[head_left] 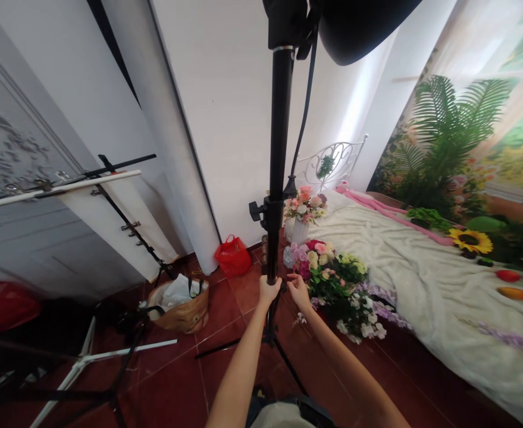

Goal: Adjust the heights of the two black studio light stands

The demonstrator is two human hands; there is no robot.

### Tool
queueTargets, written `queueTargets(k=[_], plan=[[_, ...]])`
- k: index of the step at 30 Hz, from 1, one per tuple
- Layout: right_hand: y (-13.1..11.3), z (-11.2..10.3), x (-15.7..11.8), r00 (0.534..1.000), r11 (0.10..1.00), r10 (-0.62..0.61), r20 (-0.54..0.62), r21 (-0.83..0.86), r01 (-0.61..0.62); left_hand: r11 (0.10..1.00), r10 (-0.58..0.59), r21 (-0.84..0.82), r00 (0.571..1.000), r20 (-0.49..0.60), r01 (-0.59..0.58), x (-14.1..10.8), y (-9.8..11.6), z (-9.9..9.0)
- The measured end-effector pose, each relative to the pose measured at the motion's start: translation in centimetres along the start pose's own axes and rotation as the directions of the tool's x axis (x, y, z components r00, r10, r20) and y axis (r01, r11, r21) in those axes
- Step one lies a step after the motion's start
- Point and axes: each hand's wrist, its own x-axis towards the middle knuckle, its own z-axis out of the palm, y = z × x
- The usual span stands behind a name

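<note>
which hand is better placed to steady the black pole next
Probably the left: the left hand is wrapped around the black pole, while the right hand is beside it, fingers not around the shaft.

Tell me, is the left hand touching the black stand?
Touching: the head view shows the left hand closed around the pole of the black stand.

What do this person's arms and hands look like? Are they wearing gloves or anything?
The left hand and right hand are ungloved. The left forearm and right forearm are bare, with no sleeves in view. I see no watch, bracelet, cable or marking on them; rings would be too small to tell.
</note>
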Motion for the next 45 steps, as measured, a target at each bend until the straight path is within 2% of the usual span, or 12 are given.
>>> queueTargets(k=[4, 10, 14, 18, 21, 24, 30, 34, 37, 41, 43, 45], plan=[[-0.2, -0.7, -0.4, 0.972, 0.990, -0.138, 0.188, 0.056, 0.130, 1.000, 0.003, 0.005, 1.000, -0.006, -0.003, 0.0, 0.0, 0.0], [-0.2, -1.8, -0.2, 0.940, 0.993, -0.110, 0.324, 0.084, 0.087, 1.000, 0.006, -0.001, 1.000, 0.012, -0.006, 0.0, 0.2, 0.1], [-0.1, -2.3, -0.3, 0.925, 0.994, -0.106, 0.364, 0.045, 0.097, 1.000, -0.013, -0.012, 1.000, -0.015, 0.012, 0.0, 0.1, 0.3], [-0.3, -2.0, -0.2, 0.941, 0.993, -0.091, 0.325, 0.104, 0.060, 1.000, -0.018, -0.022, 1.000, 0.006, 0.018, 0.0, 0.0, 0.3], [-0.6, -1.4, 0.4, 0.951, 0.992, -0.110, 0.289, 0.092, 0.086, 0.999, -0.020, -0.031, 1.000, 0.008, 0.020, 0.1, 0.0, 0.2], [-1.1, -0.6, 0.6, 0.954, 0.990, -0.138, 0.266, 0.009, 0.141, 1.000, -0.008, -0.026, 1.000, 0.001, 0.008, 0.1, -0.2, 0.2], [-1.8, 1.0, -1.2, 0.978, 0.952, -0.190, 0.084, -0.227, 0.205, 1.000, 0.016, -0.002, 1.000, 0.016, -0.016, 0.2, -0.6, 0.2], [-1.7, 2.1, -1.9, 0.987, 0.933, -0.156, -0.039, -0.335, 0.134, 1.000, 0.013, 0.017, 1.000, 0.010, -0.013, 0.3, -0.9, 0.1], [-1.6, 2.6, -1.6, 0.988, 0.889, -0.132, -0.084, -0.450, 0.081, 0.999, 0.017, 0.028, 0.999, 0.032, -0.018, 0.4, -1.1, 0.1], [-1.9, 2.8, -0.6, 0.996, 0.792, -0.032, -0.087, -0.610, -0.028, 0.998, 0.046, 0.046, 0.998, 0.033, -0.047, 0.6, -1.3, 0.1], [-2.3, 2.7, 0.2, 0.996, 0.725, 0.079, -0.043, -0.684, -0.087, 0.998, 0.038, 0.058, 0.999, 0.036, -0.040, 0.6, -1.3, 0.1], [-2.9, 2.7, 1.1, 0.972, 0.629, 0.233, 0.010, -0.764, -0.143, 0.998, 0.031, 0.062, 0.999, 0.042, -0.033, 0.7, -1.4, 0.1]])
